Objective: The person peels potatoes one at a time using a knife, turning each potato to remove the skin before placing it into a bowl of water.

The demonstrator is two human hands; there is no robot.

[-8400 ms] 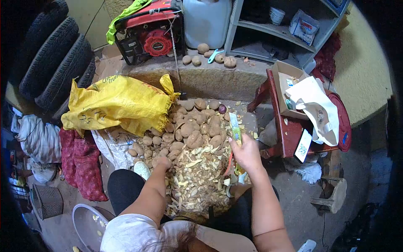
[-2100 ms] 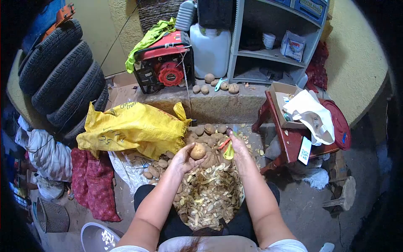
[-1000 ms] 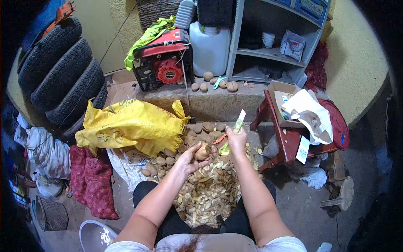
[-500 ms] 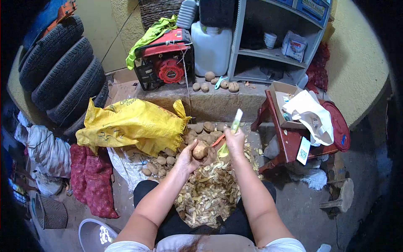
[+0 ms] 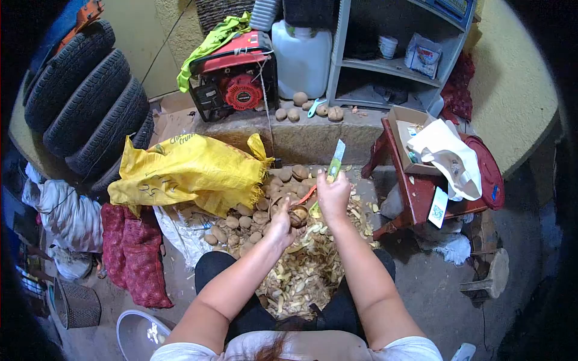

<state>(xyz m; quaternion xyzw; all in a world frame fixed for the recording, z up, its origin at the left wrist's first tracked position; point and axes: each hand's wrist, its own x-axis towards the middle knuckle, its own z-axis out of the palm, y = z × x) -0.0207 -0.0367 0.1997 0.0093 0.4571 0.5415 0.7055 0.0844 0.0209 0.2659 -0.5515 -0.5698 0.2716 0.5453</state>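
My left hand point(image 5: 281, 224) is wrapped round a brown potato point(image 5: 298, 215), held above a heap of peelings point(image 5: 301, 280). Just right of it, my right hand point(image 5: 334, 191) grips a peeler point(image 5: 337, 159) with a pale, green-marked handle sticking up from the fist and an orange part point(image 5: 308, 194) pointing toward the potato. Unpeeled potatoes point(image 5: 244, 221) lie on the floor behind and left of my left hand, beside a yellow sack point(image 5: 192, 171).
A red table point(image 5: 415, 207) with a cardboard box point(image 5: 400, 144) stands at the right. Red net sacks point(image 5: 141, 259) and a white basin point(image 5: 129, 337) are at the left. A generator point(image 5: 235, 84) stands on the ledge behind.
My left hand has moved right and slightly down with the potato, which is turned differently. My right hand has shifted slightly left, and the peeler stands at a slightly different angle.
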